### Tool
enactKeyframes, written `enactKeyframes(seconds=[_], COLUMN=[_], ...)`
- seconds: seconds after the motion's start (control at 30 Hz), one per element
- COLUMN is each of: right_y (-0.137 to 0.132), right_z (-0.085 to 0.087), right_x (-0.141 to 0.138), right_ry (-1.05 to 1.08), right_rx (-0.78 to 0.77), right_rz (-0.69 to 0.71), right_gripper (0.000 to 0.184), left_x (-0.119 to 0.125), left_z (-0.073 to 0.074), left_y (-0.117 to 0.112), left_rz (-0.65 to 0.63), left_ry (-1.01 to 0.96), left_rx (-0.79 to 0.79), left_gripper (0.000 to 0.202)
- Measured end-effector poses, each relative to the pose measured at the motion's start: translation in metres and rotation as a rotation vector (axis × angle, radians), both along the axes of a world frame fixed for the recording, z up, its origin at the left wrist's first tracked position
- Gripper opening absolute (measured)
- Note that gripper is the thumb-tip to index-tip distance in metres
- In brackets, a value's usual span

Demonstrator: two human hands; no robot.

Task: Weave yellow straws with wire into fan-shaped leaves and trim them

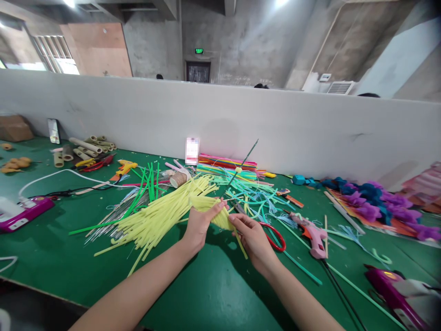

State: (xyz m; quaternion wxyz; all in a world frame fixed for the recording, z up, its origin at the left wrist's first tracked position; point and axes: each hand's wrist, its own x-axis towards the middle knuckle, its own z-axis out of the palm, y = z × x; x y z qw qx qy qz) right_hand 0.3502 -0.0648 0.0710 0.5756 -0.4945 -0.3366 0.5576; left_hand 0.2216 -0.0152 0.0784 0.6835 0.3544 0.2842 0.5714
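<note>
Two hands close together | left hand (pixel 200 226) gripping yellow strip bundle (pixel 223 221) | right hand (pixel 253 237) pinching same bundle

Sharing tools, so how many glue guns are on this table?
2 clear: yellow glue gun back left, pink glue gun beside the red scissors. Magenta devices at both edges might be more.

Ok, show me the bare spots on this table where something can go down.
Widest bare patch: the green table at the near edge, between the forearms. Another lies left, between the yellow strips and the purple device. Crowded: the middle, where left hand and right hand grip the yellow strips beside the red scissors, and along the wall.
</note>
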Motion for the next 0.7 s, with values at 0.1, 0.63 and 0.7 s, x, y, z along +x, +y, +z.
enactKeyframes(seconds=[0.1,0.63,0.7], right_y=[-0.001,-0.003,-0.003], right_z=[0.001,0.003,0.005], right_x=[-0.001,-0.002,-0.003], right_ry=[0.024,-0.136,-0.152], right_rx=[-0.023,0.024,0.022], right_rz=[0.012,0.034,0.031], right_gripper=[0.026,0.029,0.031], left_x=[0.0,-0.009,-0.009], left_z=[0.002,0.01,0.011], left_y=[0.0,0.007,0.008], left_rz=[-0.004,0.099,0.1], left_ry=[0.001,-0.017,-0.031], left_rx=[-0.013,0.011,0.015], left_gripper=[0.039,0.03,0.03])
